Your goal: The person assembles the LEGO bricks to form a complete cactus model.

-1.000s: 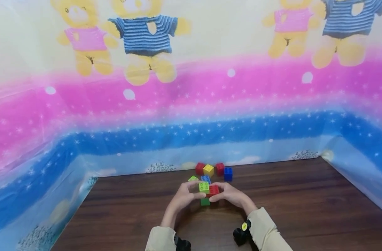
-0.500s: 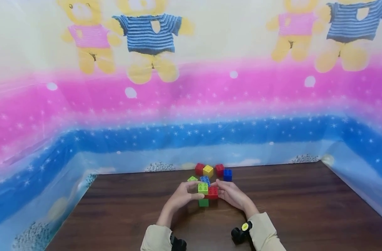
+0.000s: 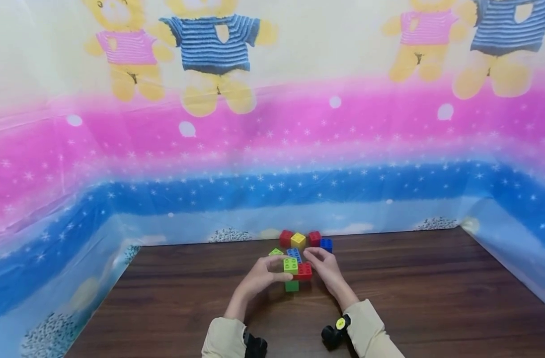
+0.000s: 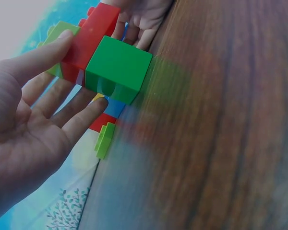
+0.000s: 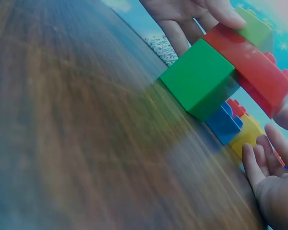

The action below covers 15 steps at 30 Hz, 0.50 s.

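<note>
Mid-assembly, by my reading: small stack of plastic studded bricks (image 3: pixel 294 272) on the dark wood-grain bench (image 3: pixel 433 298). A dark green cube brick (image 4: pixel 118 69) sits at the bottom, a long red brick (image 4: pixel 92 34) across it, a lime green brick (image 3: pixel 290 265) on top.

Left hand (image 3: pixel 260 276) pinches the stack, thumb on the lime brick.

Right hand (image 3: pixel 326 267) is just beside the stack's red end, fingers relaxed, holding nothing.

Next move likely calls for steadying the stack while adding from the loose bricks (image 3: pixel 305 242) just behind it.

Loose blocks (image 3: pixel 304 241) on wooden table (image 3: pixel 433 288); teddy-bear backdrop (image 3: pixel 209 49).
</note>
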Each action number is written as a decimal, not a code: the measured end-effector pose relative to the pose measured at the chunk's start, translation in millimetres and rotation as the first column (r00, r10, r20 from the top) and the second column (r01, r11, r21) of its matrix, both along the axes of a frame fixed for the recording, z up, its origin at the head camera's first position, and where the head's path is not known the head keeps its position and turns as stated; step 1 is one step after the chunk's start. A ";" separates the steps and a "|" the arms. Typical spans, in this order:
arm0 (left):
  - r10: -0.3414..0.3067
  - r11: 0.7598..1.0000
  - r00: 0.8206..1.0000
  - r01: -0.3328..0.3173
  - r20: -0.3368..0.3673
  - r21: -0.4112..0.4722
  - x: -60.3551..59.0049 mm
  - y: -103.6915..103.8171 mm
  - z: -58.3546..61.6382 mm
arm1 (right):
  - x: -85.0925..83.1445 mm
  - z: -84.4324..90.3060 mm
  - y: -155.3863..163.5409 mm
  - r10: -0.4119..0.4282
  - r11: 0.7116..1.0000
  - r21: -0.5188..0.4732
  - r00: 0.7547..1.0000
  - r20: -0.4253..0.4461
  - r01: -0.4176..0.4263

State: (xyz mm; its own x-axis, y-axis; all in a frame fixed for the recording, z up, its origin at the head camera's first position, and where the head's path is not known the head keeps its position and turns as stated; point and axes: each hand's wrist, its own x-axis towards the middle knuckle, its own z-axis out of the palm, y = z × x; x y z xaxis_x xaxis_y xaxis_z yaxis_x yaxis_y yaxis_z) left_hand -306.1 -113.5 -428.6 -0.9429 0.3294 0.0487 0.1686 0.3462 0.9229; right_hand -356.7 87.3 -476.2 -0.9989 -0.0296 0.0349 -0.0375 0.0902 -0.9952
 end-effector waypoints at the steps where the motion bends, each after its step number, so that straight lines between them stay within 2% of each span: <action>1: -0.004 1.000 1.000 0.004 0.001 0.004 0.2 0.0 0.1 | -0.1 -0.2 -1.1 -0.004 1.000 0.023 1.000 -0.010 0.005; 8: -0.030 0.999 1.000 0.030 -0.003 0.030 0.6 -1.1 1.8 | -1.2 0.8 -4.4 0.028 0.977 0.214 0.998 -0.055 -0.016; 15: -0.034 0.999 0.999 0.034 -0.002 0.020 -0.7 -5.7 1.6 | -4.9 -1.0 -6.5 0.072 0.967 0.250 0.995 -0.071 -0.052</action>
